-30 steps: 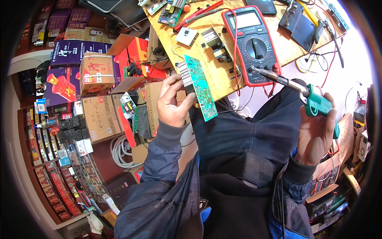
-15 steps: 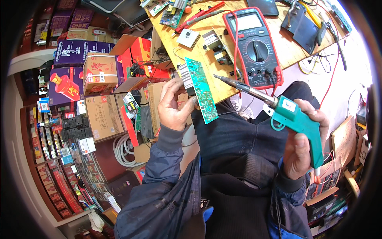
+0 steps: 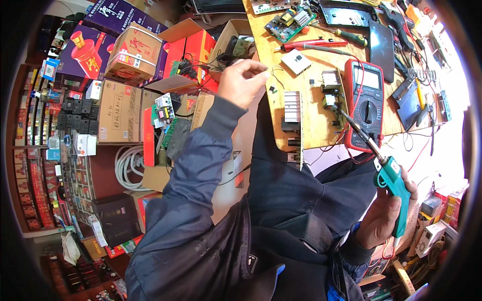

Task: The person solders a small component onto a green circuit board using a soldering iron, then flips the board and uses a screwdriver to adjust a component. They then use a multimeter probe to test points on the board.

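My right hand [image 3: 384, 215] is wrapped round the green pistol-grip soldering iron [image 3: 396, 188]. Its metal tip points up and left, in front of the multimeter's lower left. My left hand [image 3: 243, 80] is over the left edge of the wooden table, thumb and fingertips pinched together; whatever is between them, if anything, is hidden. Just right of its fingertips lie a tiny black component [image 3: 272, 89] and a thin wire. A circuit board with a finned heat sink [image 3: 292, 108] rests at the table's near corner, its components showing, with no hand on it.
A red-rimmed multimeter [image 3: 370, 85] lies on the wooden table [image 3: 314, 105], next to another board with heat sink [image 3: 331, 93]. Behind are a white heat sink [image 3: 296, 61], red test probes [image 3: 306, 44] and a screwdriver [image 3: 351, 36]. Cardboard boxes [image 3: 120, 108] are stacked at left.
My left hand has let go of the circuit board, which now lies on the table, and has moved up near its left edge. The soldering iron is lower and farther right; the view has shifted.
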`<state>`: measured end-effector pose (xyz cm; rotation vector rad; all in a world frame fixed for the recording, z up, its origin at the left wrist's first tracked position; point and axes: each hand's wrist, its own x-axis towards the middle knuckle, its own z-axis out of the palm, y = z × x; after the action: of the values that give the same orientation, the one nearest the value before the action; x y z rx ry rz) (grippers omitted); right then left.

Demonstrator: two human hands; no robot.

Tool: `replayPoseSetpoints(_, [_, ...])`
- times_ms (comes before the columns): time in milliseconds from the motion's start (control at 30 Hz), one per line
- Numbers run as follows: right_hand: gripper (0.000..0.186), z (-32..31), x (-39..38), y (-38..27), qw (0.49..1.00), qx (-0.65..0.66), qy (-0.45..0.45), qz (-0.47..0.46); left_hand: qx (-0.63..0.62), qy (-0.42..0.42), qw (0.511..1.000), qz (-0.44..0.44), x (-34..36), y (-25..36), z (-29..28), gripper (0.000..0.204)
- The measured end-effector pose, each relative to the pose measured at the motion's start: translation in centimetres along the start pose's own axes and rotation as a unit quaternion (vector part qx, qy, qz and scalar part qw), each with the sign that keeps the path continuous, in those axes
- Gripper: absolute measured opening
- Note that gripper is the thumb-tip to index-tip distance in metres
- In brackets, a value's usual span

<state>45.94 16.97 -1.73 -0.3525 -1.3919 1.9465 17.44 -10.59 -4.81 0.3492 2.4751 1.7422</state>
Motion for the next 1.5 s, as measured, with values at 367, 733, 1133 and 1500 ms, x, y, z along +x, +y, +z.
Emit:
replayPoseSetpoints(367, [0.051, 1.7, -0.5, -0.9, 1.0, -0.017, 0.003, 0.016, -0.029, -0.028, 0.998, -0.041, 2.4, -0.3, 0.8, 0.016])
replayPoseSetpoints(733, [0.053, 1.3, -1.9, 0.4, 0.993, -0.096, -0.046, -0.043, -0.067, 0.05, 0.969, 0.235, -4.9, 8.7, 3.1, 0.014])
replayPoseSetpoints(1133, [0.052, 0.0, -2.5, 3.4, 0.993, -0.039, -0.11, -0.004, -0.004, 0.05, 0.97, 0.237, -6.8, 8.0, 6.5, 0.02])
replayPoseSetpoints(1500, [0.051, 0.4, -2.1, 4.6, 0.993, 0.029, -0.104, 0.049, 0.083, 0.036, 0.955, 0.282, -7.1, 6.8, 7.2, 0.025])
